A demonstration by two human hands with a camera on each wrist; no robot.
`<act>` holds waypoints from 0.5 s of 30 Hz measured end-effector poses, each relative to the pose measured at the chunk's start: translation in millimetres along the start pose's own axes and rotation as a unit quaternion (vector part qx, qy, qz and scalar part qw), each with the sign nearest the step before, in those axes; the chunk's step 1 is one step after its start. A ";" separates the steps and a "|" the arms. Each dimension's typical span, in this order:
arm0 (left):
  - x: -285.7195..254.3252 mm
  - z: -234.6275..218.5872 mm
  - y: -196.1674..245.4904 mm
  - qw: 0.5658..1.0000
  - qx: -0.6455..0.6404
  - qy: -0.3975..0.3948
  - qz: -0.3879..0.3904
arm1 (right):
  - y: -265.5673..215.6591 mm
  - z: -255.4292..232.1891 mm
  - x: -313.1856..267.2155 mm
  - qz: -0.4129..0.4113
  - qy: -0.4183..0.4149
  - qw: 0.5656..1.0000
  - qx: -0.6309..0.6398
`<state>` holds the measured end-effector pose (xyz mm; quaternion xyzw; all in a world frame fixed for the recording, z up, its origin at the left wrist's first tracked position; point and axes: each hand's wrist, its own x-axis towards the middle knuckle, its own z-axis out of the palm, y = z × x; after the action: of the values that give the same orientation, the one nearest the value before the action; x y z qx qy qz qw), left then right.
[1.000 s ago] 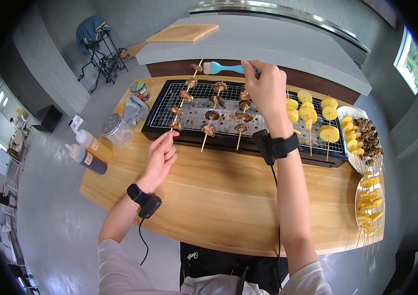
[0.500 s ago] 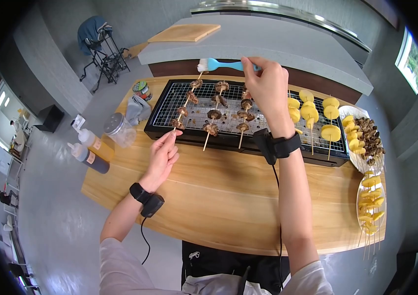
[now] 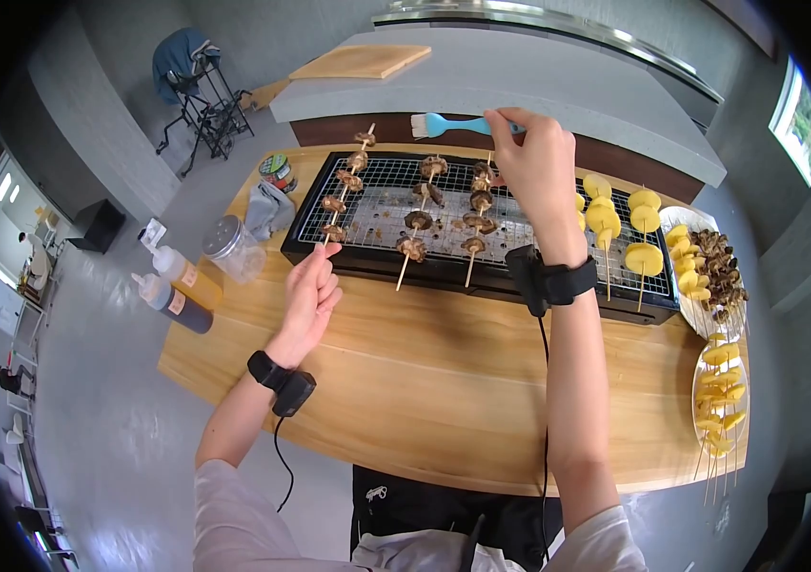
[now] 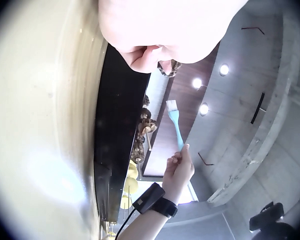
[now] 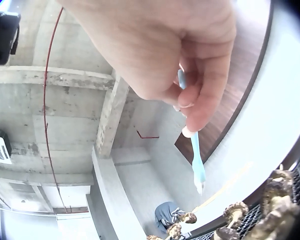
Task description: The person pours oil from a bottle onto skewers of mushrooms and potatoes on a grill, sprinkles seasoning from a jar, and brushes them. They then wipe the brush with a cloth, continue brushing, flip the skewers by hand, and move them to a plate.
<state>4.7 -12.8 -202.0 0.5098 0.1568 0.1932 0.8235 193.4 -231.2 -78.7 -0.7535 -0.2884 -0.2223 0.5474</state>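
Observation:
In the head view my left hand point(image 3: 310, 296) pinches the near end of a mushroom skewer point(image 3: 349, 179) at the grill's left side; its far tip points up and away. My right hand point(image 3: 534, 172) holds a blue brush point(image 3: 467, 125) by its handle above the far side of the grill, its pale bristles toward the left, apart from the skewer. The right wrist view shows the brush point(image 5: 197, 155) between thumb and fingers. Two more mushroom skewers point(image 3: 417, 220) lie on the grill point(image 3: 377, 205) between the hands.
Potato skewers point(image 3: 603, 217) lie on the grill's right side. Foil with mushrooms point(image 3: 718, 267) and a plate of potato skewers point(image 3: 718, 400) stand at the right. Sauce bottles point(image 3: 186, 276), a clear jar point(image 3: 234, 250), a cloth point(image 3: 269, 210) and a can point(image 3: 278, 173) stand at the left.
The brush has moved right, off the skewer's far end, with my right hand. The skewer in my left hand has shifted left, its far end swinging left since half a second ago.

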 end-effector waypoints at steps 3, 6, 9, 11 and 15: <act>0.3 0.2 6.5 1.000 -0.015 0.019 -0.008 | 1.3 -4.0 1.7 -0.006 0.000 1.000 -0.012; 2.3 -1.9 10.0 1.000 -0.001 0.003 -0.028 | -0.4 -7.5 1.9 0.005 -0.002 1.000 -0.015; 0.3 -1.8 10.7 0.999 -0.006 -0.013 -0.031 | 6.3 -6.9 4.1 -0.003 0.005 1.000 -0.029; -1.6 0.1 11.8 0.999 -0.029 -0.020 -0.028 | 7.0 -6.9 4.9 -0.019 0.014 0.999 -0.044; -4.5 1.0 12.2 0.998 -0.054 -0.038 -0.025 | 6.2 -8.5 5.3 0.020 -0.010 0.999 -0.026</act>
<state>-0.7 -10.7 -190.3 0.4679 0.1276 0.1614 0.8595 201.4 -239.8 -77.0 -0.7754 -0.2729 -0.2116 0.5287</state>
